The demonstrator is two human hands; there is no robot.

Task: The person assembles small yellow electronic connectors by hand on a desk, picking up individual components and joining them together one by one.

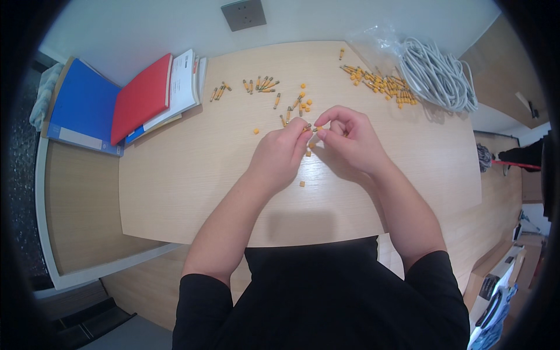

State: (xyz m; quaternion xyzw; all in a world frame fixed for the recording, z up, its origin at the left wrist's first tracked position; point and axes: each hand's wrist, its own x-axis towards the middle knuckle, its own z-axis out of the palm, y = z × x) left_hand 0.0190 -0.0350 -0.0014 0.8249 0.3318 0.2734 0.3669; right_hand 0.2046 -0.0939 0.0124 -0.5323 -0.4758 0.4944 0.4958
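Note:
Both of my hands meet above the middle of the table [192, 192]. My left hand [279, 153] is closed, thumb and forefinger pinching a small metal-and-yellow cylindrical part [308, 126]. Right beside it, my right hand [353, 140] pinches a small yellow cap [319, 129] at the metal end; whether the two pieces are joined I cannot tell. Loose yellow caps lie about the hands, among them a cap [302, 184] nearer to me and a cap [255, 131] on the left. Beyond the fingers are several similar cylindrical parts [277, 101], some partly hidden.
A heap of yellow-capped metal parts [385, 86] lies at the back right, by a clear plastic bag [376, 44] and a coil of grey cable [437, 76]. At the left stand a blue binder [84, 105], a red folder [140, 96] and papers. A socket [244, 14] is on the wall.

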